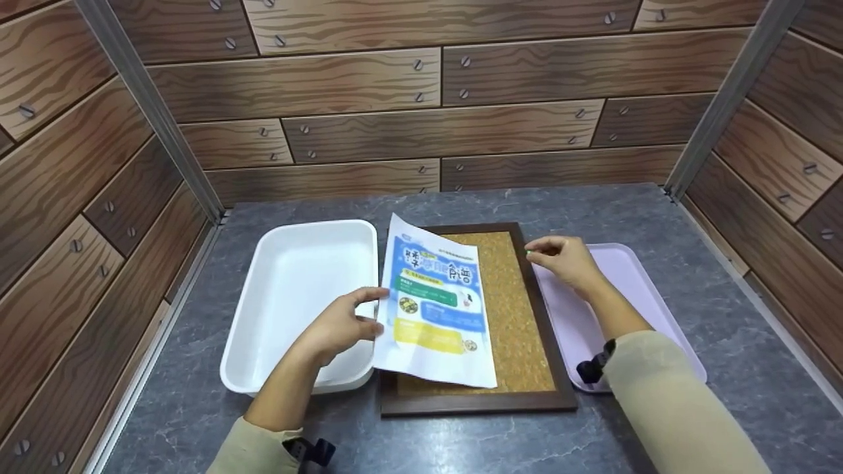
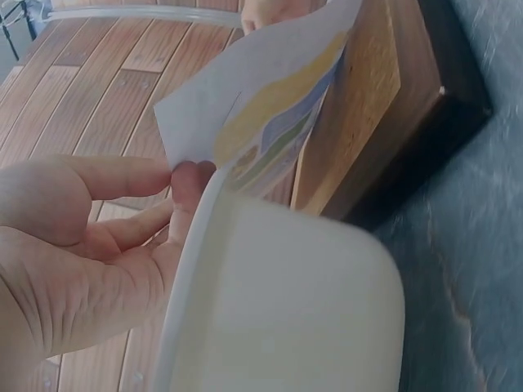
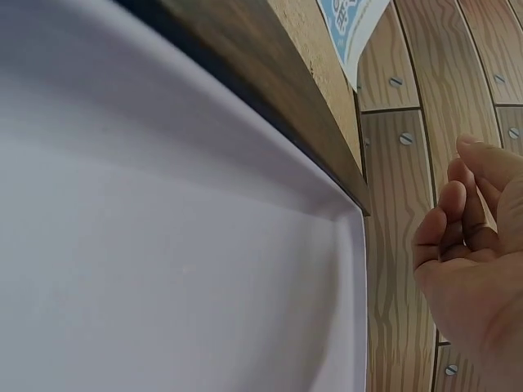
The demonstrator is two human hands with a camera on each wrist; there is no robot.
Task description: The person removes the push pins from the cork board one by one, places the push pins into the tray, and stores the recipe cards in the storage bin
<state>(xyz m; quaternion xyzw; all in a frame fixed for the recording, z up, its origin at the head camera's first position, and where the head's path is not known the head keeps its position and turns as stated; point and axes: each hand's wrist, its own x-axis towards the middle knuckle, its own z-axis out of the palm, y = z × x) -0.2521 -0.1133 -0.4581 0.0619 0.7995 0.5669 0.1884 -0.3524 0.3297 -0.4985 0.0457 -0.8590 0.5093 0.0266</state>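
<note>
My left hand [image 1: 339, 324] pinches the left edge of a printed paper sheet [image 1: 431, 372], which bears blue, green and yellow blocks. The sheet slants over the left part of a cork board [image 1: 517, 309] in a dark wooden frame, and its top left corner curls up. In the left wrist view the left hand [image 2: 114, 237] has its fingertips at the sheet's corner [image 2: 184, 135], beside the white tub's rim. Over the board's right frame edge, my right hand [image 1: 568, 263] holds a tiny green object [image 1: 529, 253] between thumb and fingertips. In the right wrist view this object is hidden.
A deep white tub [image 1: 240, 322] stands left of the board, close against it. On the right lies a shallow lilac tray [image 1: 658, 316], partly under my right forearm. Wood-patterned walls [image 1: 369, 141] enclose the grey marbled table [image 1: 461, 441] at the back and sides.
</note>
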